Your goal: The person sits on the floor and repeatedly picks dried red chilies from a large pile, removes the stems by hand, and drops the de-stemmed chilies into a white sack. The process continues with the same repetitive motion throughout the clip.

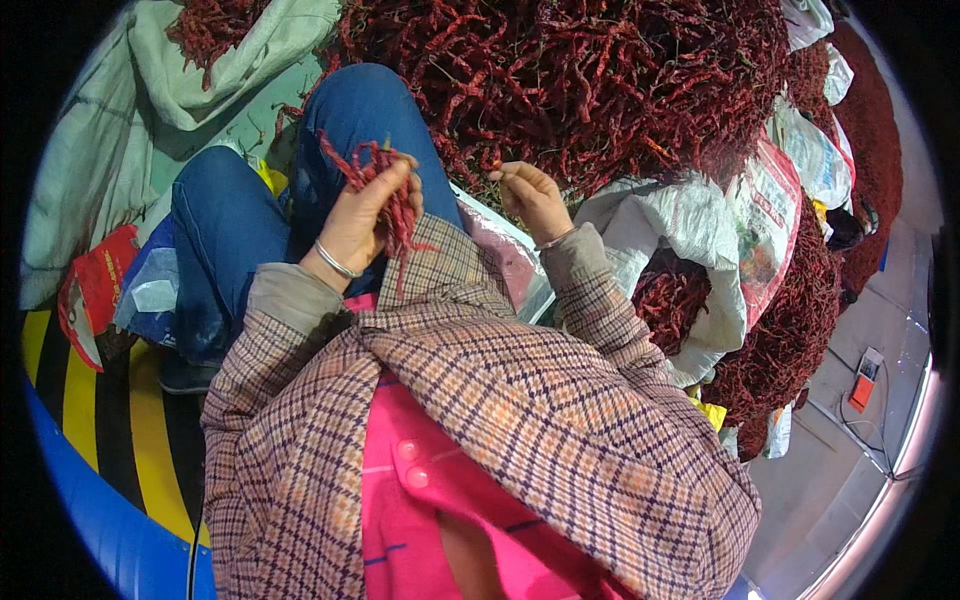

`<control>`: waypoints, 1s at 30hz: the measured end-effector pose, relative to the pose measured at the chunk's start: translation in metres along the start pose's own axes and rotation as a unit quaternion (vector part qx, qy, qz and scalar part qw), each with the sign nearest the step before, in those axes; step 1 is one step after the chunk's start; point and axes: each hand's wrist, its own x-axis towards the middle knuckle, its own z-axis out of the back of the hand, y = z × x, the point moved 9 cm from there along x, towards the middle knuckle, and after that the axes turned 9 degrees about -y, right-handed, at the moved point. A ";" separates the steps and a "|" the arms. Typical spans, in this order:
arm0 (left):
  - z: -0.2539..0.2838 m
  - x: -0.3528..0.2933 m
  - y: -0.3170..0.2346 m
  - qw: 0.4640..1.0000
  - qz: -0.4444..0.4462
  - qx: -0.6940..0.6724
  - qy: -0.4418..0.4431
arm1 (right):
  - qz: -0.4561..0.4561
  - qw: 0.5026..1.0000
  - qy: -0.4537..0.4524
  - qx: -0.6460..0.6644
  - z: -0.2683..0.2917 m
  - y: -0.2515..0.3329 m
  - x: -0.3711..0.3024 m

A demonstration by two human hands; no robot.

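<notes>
Above my lap, my left hand [362, 222] is wrapped round a bunch of dried red chillies [401, 222], whose ends stick out above and below the fingers. My right hand [537, 203] is a little to the right, apart from the bunch, with thumb and fingertips pinched together. Whatever is in that pinch is too small to make out. Just beyond the right hand rises a big heap of dried red chillies [590, 85], some with pale stems.
A white sack [655, 205] with chillies in its mouth lies right of my right arm. Further right are more chilli heaps [790, 330] and a printed bag [765, 225]. A pale green sack [95, 170] is at left, above a yellow-and-black striped surface [150, 440].
</notes>
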 end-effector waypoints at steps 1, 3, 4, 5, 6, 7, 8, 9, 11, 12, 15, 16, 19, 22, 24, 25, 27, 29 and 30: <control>-0.005 -0.001 0.003 1.000 -0.003 0.015 0.010 | -0.006 0.999 0.032 -0.030 -0.005 -0.002 -0.002; -0.015 -0.003 0.005 0.992 -0.024 0.115 0.042 | 0.017 0.996 0.056 -0.061 -0.009 0.003 -0.005; -0.015 -0.005 0.010 0.992 -0.011 0.120 0.046 | 0.006 0.999 0.033 -0.034 -0.005 0.003 -0.006; -0.014 -0.006 0.016 0.991 0.003 0.124 0.051 | -0.005 1.000 0.010 -0.007 -0.001 0.004 -0.008; -0.015 -0.007 0.019 0.990 0.013 0.129 0.056 | -0.008 1.000 -0.003 0.020 0.003 0.005 -0.010; -0.015 -0.008 0.021 0.989 0.023 0.133 0.055 | -0.008 1.000 0.003 0.008 0.003 0.007 -0.013; -0.016 -0.008 0.023 0.989 0.032 0.138 0.053 | -0.007 1.000 0.008 -0.003 0.003 0.009 -0.017; -0.017 -0.008 0.025 0.988 0.041 0.142 0.052 | -0.007 1.000 0.015 -0.015 0.003 0.012 -0.021; -0.021 -0.007 0.021 0.985 0.000 0.165 0.054 | 0.000 0.997 0.043 -0.067 -0.002 0.014 -0.028; -0.020 -0.005 0.021 0.982 -0.017 0.185 0.041 | 0.009 0.995 0.037 -0.092 -0.006 0.018 -0.031; -0.029 -0.001 0.019 0.955 -0.093 0.278 0.042 | 0.075 0.959 0.053 -0.267 -0.040 0.033 -0.042; -0.031 0.001 0.019 0.943 -0.125 0.306 0.047 | 0.098 0.946 0.068 -0.303 -0.055 0.036 -0.047; -0.036 -0.005 0.007 0.910 -0.221 0.348 0.033 | 0.090 0.936 0.062 -0.335 -0.076 0.032 -0.056; -0.039 -0.012 -0.001 0.895 -0.228 0.382 0.039 | 0.057 0.965 0.085 -0.243 -0.079 0.024 -0.057; -0.052 -0.019 -0.012 0.828 -0.314 0.463 0.049 | -0.014 0.984 0.103 -0.144 -0.076 0.012 -0.058; -0.059 -0.024 -0.018 0.788 -0.355 0.500 0.054 | 0.017 0.980 0.099 -0.173 -0.076 0.016 -0.059; -0.066 -0.028 -0.017 0.750 -0.368 0.544 0.075 | 0.080 0.965 0.094 -0.231 -0.079 0.023 -0.063; -0.063 -0.026 -0.010 0.747 -0.349 0.557 0.100 | 0.088 0.955 0.107 -0.263 -0.078 0.022 -0.065; -0.062 -0.026 -0.006 0.773 -0.299 0.547 0.121 | 0.075 0.960 0.111 -0.245 -0.081 0.025 -0.069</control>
